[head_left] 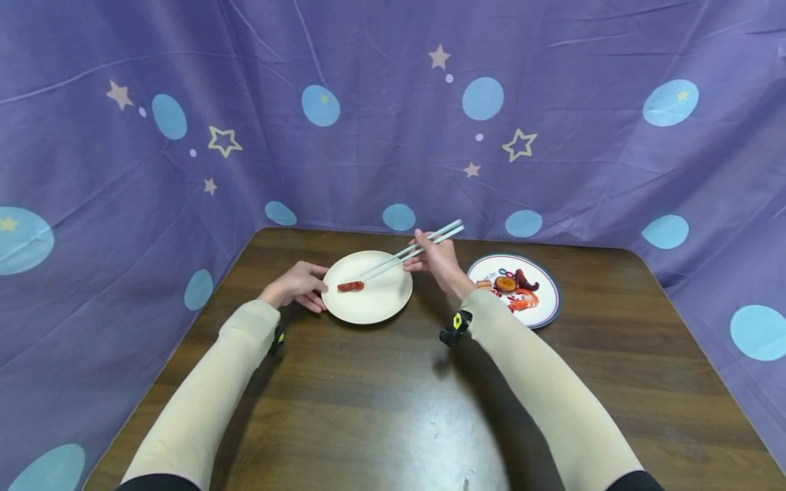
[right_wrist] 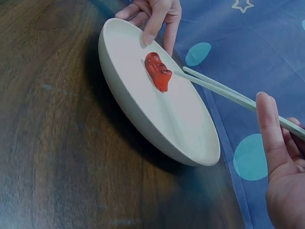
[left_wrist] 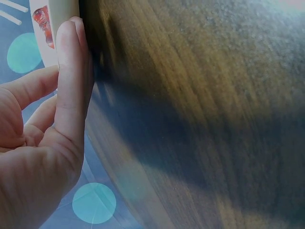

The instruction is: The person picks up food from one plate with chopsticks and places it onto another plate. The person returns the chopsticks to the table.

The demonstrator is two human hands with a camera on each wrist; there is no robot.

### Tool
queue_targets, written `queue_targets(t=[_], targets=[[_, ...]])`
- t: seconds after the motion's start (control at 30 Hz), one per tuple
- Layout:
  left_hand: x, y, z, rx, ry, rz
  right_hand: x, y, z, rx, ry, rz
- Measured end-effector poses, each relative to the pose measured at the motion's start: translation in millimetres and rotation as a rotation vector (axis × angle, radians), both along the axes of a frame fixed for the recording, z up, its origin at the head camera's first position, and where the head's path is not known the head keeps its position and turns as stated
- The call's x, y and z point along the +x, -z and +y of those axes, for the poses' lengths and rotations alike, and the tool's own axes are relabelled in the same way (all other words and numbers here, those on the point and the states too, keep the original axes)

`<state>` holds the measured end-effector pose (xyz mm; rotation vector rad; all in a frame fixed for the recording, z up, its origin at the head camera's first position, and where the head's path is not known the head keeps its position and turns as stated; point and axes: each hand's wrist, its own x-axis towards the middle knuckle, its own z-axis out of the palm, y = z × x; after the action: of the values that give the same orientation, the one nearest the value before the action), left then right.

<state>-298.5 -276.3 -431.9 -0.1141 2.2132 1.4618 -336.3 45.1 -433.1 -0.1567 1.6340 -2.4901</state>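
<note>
A cream plate (head_left: 383, 303) sits on the table, and my left hand (head_left: 301, 285) pinches its left rim, thumb over the inner edge and fingers outside. On the plate lies a glossy red piece of food (right_wrist: 158, 72), left of the plate's middle in the head view. My right hand (head_left: 436, 262) holds a pair of pale green chopsticks (head_left: 424, 244) over the plate's right side. Their tips reach down to the right end of the red piece; whether they touch it I cannot tell. The left wrist view shows the left fingers (left_wrist: 71, 86) along the plate's edge.
Right of the cream plate, partly behind the right forearm, stands a white plate (head_left: 543, 310) with a blue rim, bearing several food-like shapes, including a shrimp (head_left: 524, 300). The brown wooden table (head_left: 368, 395) ends at a purple-blue curtain (head_left: 393, 150) behind and at the left.
</note>
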Motion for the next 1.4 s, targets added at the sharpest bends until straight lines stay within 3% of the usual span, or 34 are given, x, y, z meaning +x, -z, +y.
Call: queue_targets(t=[0.5,1.0,1.4], targets=[[-2.9,7.2,3,0.01,0.015,-0.012,5.5,3.1,17,-0.017,0.022,0.009],[-2.0,-1.6,0,0.004,0.024,0.004,1.8,-3.8,29,-0.006,0.019,0.023],[-2.9,2.7,-2,0.023,0.02,-0.005,4.3,-7.9,43,0.029,0.013,0.042]])
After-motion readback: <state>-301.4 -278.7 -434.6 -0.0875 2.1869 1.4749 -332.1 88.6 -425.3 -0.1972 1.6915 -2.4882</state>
